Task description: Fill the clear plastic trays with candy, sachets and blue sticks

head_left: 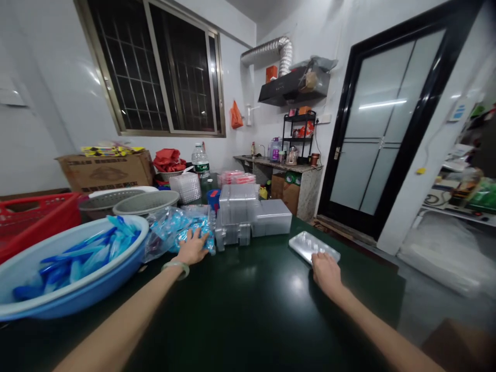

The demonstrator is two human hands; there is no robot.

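My left hand (192, 248), with a pale bangle at the wrist, reaches onto a clear plastic bag of small blue packets (186, 227). Its fingers are spread over the packets. On the right, my right hand (325, 271) is closed on the near edge of a flat, clear, shiny plastic box (306, 245) lying on the dark green table (240, 310). Between the hands stand stacked clear plastic boxes (238, 206), with more of them (273, 217) laid to their right. A blue basin (89, 294) of long blue and white pieces (89, 256) is left of my left hand.
Grey baskets (149, 201) and a red basket (34, 217) stand behind the basin. Farther back are a cardboard box (108, 173), a large water bottle (200, 160) and clear trays (186, 187). A counter (306, 173) and a black-framed door (375, 134) lie beyond the table.
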